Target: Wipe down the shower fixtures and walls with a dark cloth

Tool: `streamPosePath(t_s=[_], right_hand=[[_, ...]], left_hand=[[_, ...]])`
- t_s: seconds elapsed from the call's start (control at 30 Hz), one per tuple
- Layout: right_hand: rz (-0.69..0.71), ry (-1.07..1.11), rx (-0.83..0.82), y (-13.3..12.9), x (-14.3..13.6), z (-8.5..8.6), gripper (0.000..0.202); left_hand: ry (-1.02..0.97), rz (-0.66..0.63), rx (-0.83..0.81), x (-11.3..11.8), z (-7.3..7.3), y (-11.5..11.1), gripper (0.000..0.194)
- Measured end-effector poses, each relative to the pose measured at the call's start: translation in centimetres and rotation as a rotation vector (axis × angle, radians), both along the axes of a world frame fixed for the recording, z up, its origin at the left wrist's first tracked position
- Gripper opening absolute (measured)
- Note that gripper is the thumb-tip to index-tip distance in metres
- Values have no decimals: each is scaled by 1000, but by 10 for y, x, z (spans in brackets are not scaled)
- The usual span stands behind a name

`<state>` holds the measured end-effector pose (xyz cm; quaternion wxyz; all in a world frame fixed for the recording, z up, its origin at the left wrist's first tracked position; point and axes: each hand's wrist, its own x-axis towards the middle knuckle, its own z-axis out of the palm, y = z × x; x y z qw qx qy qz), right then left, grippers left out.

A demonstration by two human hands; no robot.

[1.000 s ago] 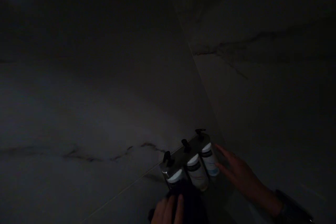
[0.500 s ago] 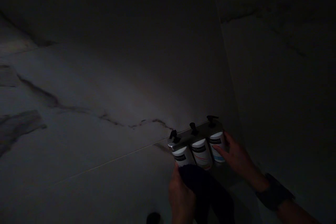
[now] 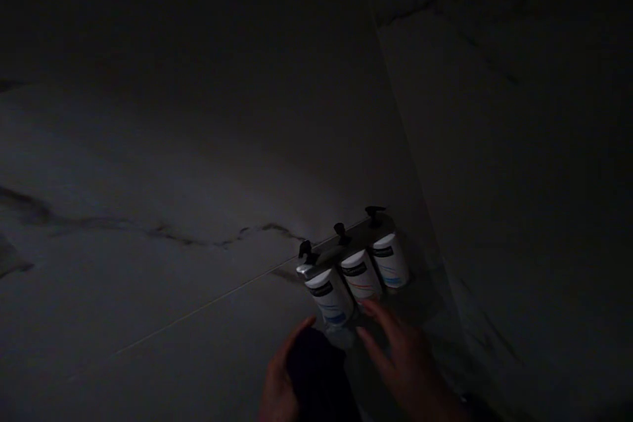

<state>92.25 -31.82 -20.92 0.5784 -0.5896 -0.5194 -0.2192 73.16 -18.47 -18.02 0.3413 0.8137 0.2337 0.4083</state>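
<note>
Three white pump bottles hang in a row from a dark wall holder (image 3: 324, 260): the left bottle (image 3: 330, 297) with a blue label mark, the middle bottle (image 3: 362, 273) with a reddish line, and the right bottle (image 3: 390, 262) with blue lines. Black pump heads stick up above the holder. Below the left bottle, my left hand (image 3: 279, 376) is closed around a dark cloth (image 3: 316, 369). My right hand (image 3: 408, 359) has its fingers apart just under the middle bottle. One fingertip is very near that bottle's base; whether it touches is unclear.
The room is very dark. A pale tiled wall (image 3: 163, 277) with dark marble veins and a thin seam runs behind the holder, and a side wall (image 3: 519, 178) meets it in a corner to the right.
My right hand has left the right bottle and come down and left below the middle one. My left hand has moved down and left with the cloth, uncovering the left bottle.
</note>
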Motion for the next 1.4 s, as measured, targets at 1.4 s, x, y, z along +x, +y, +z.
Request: streamPosePath(t_s=[1.4], right_hand=[[-487, -344, -568, 1, 64, 170, 36]], left_hand=[[106, -38, 901, 36, 105, -7, 27]])
